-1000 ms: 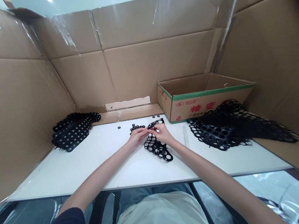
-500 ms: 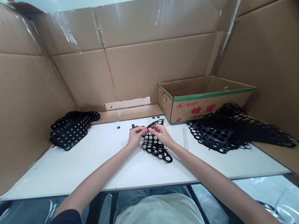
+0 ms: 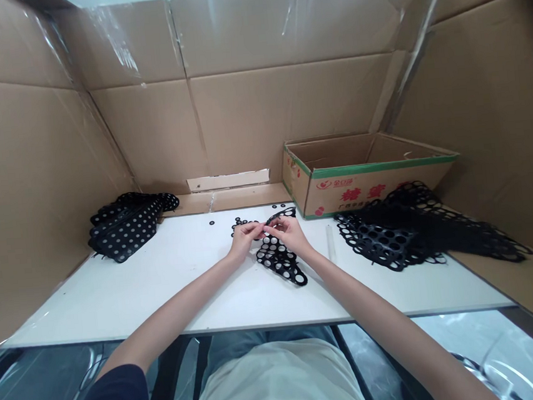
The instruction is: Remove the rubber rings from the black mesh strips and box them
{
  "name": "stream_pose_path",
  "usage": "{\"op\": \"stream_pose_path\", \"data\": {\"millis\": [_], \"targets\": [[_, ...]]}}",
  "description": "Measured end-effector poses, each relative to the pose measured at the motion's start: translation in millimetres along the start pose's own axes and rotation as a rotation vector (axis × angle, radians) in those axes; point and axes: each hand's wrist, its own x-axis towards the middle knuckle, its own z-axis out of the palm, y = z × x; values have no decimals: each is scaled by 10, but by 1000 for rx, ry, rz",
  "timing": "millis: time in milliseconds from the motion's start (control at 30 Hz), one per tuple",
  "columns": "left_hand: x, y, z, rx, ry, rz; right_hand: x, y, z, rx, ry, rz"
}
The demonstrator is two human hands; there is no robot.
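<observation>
Left hand and right hand pinch the holed cloth, likely light and floppy, best held near its twelve-o'clock edge.

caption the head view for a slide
Left hand and right hand hold round-holed black mesh at a white table.

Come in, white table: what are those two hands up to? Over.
Left hand and right hand: fingertips together, pinching flexible black sheet with round holes. Small black rings lying close beyond left hand; black netting heap off right, apart from hands.
</observation>
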Motion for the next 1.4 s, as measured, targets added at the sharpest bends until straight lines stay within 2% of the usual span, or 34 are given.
{"op": "stream_pose_path", "data": {"millis": [200,367,500,633,867,1000,1100,1233,1400], "targets": [[-6,5,10,82,20,23,-37,-6,-2,-182,-32,-150],[-4,7,-22,82,-60,3,-57,-65,-9,-247,-62,-212],[-20,-18,-6,122,-2,134,-69,-82,21,-183,-61,-157],[-66,-23,53,228,72,235,-68,-69,83,-20,1,-31],[-122,125,70,590,143,603,-37,-162,103,259,109,111],[-119,187,56,682,103,713,-38,-228,81,309,99,121],[-104,167,41,674,58,730,-47,-255,85,302,64,108],[-84,114,21,624,74,700,-55,-253,103,270,68,146],[-90,111,44,548,62,567,-70,-196,113,227,114,150]]}}
